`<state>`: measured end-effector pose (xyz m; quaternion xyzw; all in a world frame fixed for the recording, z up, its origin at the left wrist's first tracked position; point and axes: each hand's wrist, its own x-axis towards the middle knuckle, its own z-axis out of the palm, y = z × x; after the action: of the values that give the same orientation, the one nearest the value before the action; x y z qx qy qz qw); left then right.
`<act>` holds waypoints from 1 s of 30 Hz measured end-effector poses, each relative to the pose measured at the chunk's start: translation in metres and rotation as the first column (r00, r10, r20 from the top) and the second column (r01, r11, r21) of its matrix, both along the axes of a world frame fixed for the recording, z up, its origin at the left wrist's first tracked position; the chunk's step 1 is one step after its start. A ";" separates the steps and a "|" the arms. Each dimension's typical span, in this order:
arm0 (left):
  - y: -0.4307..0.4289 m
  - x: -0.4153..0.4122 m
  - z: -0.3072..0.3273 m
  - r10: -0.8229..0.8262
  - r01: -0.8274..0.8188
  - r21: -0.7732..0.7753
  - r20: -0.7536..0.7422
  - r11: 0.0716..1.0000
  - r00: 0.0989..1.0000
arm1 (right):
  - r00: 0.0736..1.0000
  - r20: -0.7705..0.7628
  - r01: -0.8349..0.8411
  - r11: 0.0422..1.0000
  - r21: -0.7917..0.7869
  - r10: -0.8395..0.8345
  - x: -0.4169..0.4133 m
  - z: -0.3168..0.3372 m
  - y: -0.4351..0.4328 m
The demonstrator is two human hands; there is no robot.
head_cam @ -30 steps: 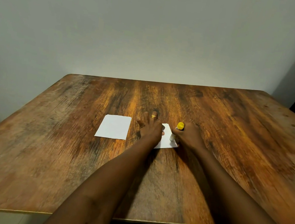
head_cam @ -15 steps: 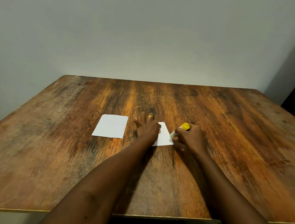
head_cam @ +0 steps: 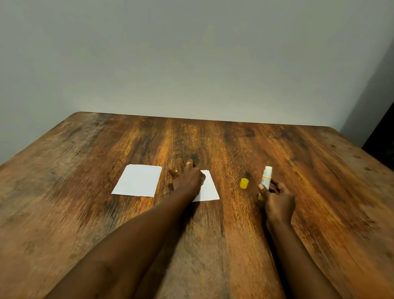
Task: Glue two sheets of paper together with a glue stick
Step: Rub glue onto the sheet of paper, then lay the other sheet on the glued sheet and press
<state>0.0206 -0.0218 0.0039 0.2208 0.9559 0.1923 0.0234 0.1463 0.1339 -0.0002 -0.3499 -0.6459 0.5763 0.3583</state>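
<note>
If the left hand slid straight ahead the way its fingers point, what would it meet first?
Probably nothing: beyond the left hand only bare table shows, up to its far edge.

Left hand (head_cam: 187, 180) on paper (head_cam: 211, 189), right hand (head_cam: 278, 203) gripping glue stick (head_cam: 266, 177) (uncapped)

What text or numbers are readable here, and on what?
None legible.
On the white-and-yellow glue stick in the right hand: label print too small and blurred to read.
On the left white paper sheet and the right white paper sheet under the left hand: nothing.
On the small yellow plastic cap on the wooden table: nothing visible.
</note>
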 end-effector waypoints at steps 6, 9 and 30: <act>-0.001 0.001 -0.001 0.006 -0.006 0.062 0.002 0.998 1.000 | 0.988 0.152 -0.018 0.986 0.167 -0.008 -0.001 -0.012 0.008; -0.007 -0.001 -0.002 0.030 -0.027 0.078 -0.044 0.997 0.999 | 0.981 0.196 -0.047 0.973 0.225 0.002 -0.002 -0.014 0.009; -0.107 -0.026 0.018 0.403 -0.427 0.128 0.177 0.895 0.898 | 0.989 0.084 -0.148 0.898 0.415 0.124 -0.050 -0.006 -0.120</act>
<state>-0.0050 -0.1286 0.0223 -0.0020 0.9576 0.2861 0.0334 0.0960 0.0143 -0.0058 -0.2345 -0.7871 0.4375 0.3661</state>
